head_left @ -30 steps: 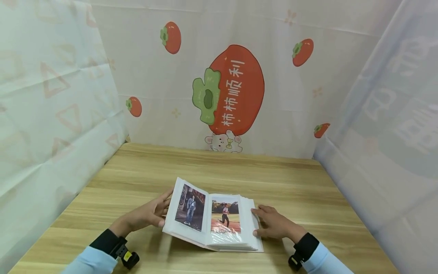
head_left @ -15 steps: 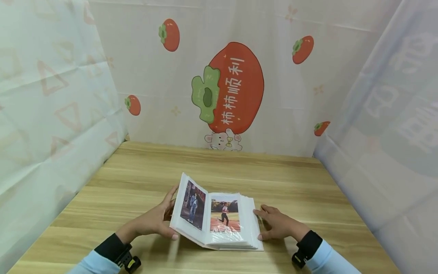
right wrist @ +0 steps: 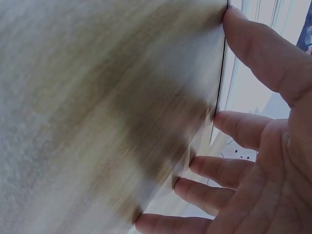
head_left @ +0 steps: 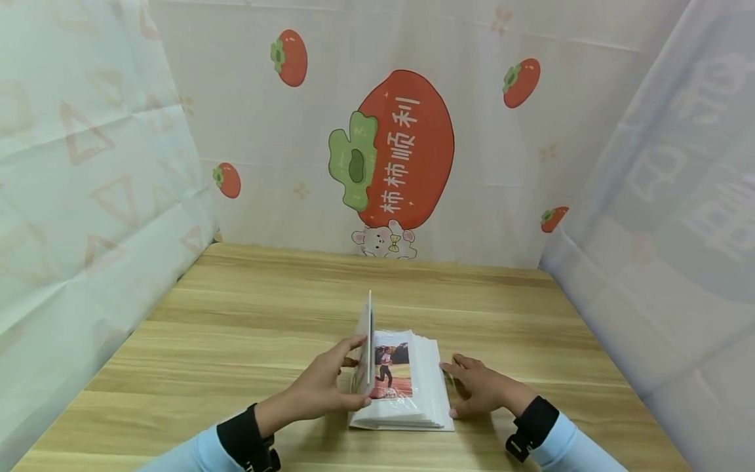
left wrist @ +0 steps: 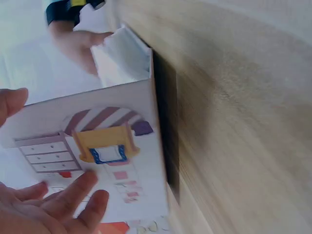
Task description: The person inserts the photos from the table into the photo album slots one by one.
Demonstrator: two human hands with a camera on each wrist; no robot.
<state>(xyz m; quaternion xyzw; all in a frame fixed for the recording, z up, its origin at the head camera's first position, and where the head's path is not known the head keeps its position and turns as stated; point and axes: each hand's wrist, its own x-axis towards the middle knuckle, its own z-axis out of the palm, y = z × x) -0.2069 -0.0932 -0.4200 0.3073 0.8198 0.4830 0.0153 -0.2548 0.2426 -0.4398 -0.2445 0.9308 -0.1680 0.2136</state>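
An open photo album lies on the wooden table, its right half flat and showing a photo of a runner. Its cover stands nearly upright. In the left wrist view the album's outer face carries a printed chest of drawers and a striped arch. My left hand touches this outer side with spread fingers, its thumb at the near edge. My right hand rests beside the album's right edge. In the right wrist view its thumb touches that edge, and other fingertips meet the tabletop.
The wooden table extends around the album. A pale cloth backdrop printed with red persimmons hangs behind it. Cloth sides rise at the left and right. Both wrists wear black bands with small cameras.
My left hand has moved right, swinging the album's left cover from a low tilt to nearly upright, so its street photo is out of sight. My right hand has barely shifted.
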